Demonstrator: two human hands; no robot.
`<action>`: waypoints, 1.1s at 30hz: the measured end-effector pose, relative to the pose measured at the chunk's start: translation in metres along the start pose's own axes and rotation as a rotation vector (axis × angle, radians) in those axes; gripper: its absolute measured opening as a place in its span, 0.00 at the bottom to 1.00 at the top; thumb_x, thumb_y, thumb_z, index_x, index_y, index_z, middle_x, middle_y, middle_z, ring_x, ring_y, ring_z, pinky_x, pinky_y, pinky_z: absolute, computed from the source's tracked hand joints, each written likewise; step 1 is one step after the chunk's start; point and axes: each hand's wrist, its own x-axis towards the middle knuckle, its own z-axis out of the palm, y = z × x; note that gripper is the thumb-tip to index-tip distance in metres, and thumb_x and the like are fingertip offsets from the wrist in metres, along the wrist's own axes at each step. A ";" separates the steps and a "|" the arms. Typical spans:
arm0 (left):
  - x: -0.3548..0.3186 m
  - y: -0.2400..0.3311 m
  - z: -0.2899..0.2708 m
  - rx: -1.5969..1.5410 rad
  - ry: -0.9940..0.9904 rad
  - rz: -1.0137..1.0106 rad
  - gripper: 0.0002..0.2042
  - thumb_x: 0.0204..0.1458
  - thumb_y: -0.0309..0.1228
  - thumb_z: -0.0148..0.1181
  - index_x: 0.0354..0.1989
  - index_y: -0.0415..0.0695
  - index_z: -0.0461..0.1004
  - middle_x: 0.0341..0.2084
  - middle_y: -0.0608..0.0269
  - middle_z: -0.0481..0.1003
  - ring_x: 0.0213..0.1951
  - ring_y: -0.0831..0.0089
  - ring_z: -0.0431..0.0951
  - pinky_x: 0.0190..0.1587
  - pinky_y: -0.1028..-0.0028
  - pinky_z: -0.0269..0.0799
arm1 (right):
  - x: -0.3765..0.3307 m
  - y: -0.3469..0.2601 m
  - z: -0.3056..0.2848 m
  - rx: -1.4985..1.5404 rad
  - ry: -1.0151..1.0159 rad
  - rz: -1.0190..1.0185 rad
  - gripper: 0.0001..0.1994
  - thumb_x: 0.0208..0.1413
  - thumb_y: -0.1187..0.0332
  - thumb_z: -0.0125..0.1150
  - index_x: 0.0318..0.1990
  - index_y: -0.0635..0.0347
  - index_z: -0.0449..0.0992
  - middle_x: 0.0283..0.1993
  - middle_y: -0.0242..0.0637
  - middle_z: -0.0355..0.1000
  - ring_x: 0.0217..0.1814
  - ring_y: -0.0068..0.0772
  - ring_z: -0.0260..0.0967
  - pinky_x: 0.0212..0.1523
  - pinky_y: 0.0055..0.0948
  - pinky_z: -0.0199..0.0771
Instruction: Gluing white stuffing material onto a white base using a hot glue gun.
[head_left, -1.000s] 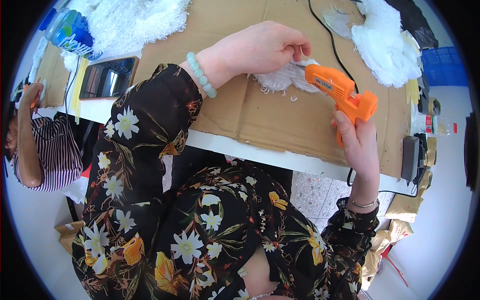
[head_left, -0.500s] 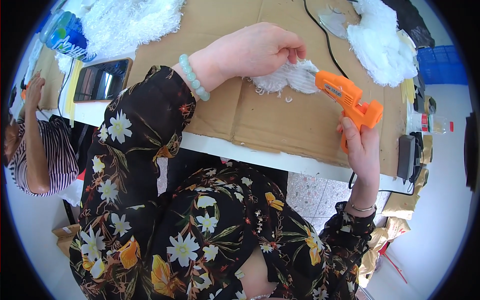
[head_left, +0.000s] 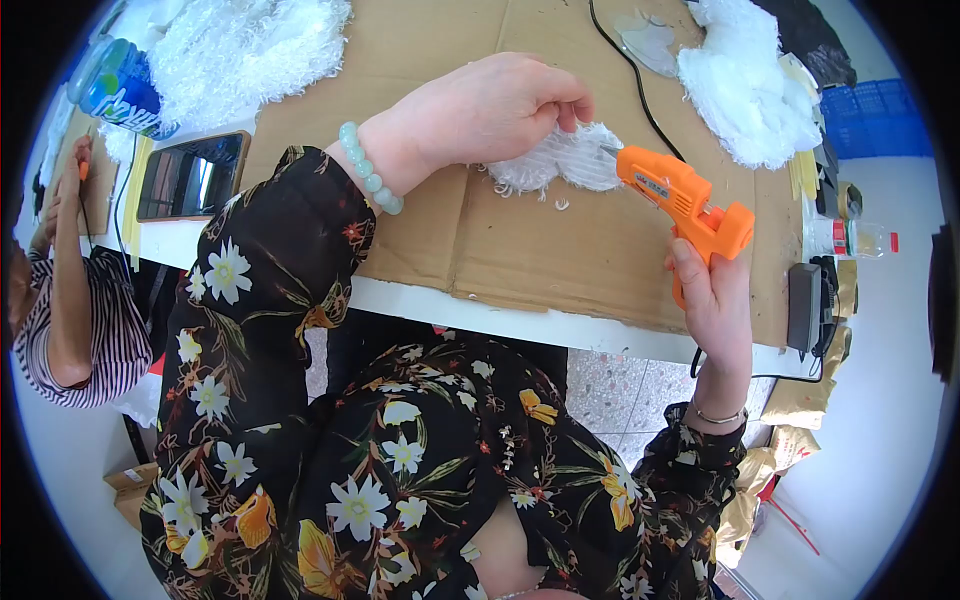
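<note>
Here, left hand (head_left: 490, 110) on white fluffy piece (head_left: 565, 165), right hand (head_left: 715, 300) gripping glue gun (head_left: 685, 195)

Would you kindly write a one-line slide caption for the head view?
Left hand pins a white fluffy piece on cardboard while the right hand aims an orange glue gun at it.

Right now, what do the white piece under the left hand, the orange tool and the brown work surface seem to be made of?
The white piece, pinned by the left hand, looks like fluffy plush or shaggy yarn fabric: loose fibres stick out along its edge. The glue gun in the right hand looks like moulded plastic, smooth and slightly glossy. The brown sheet looks like matte corrugated cardboard, creased with rough edges.
</note>
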 end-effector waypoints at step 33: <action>-0.002 0.002 0.002 0.074 0.006 0.015 0.12 0.51 0.19 0.47 0.40 0.39 0.76 0.33 0.57 0.78 0.40 0.59 0.77 0.46 0.64 0.72 | -0.003 0.001 -0.006 -0.047 0.008 -0.003 0.15 0.60 0.67 0.56 0.50 0.68 0.69 0.31 0.46 0.70 0.32 0.45 0.69 0.36 0.37 0.69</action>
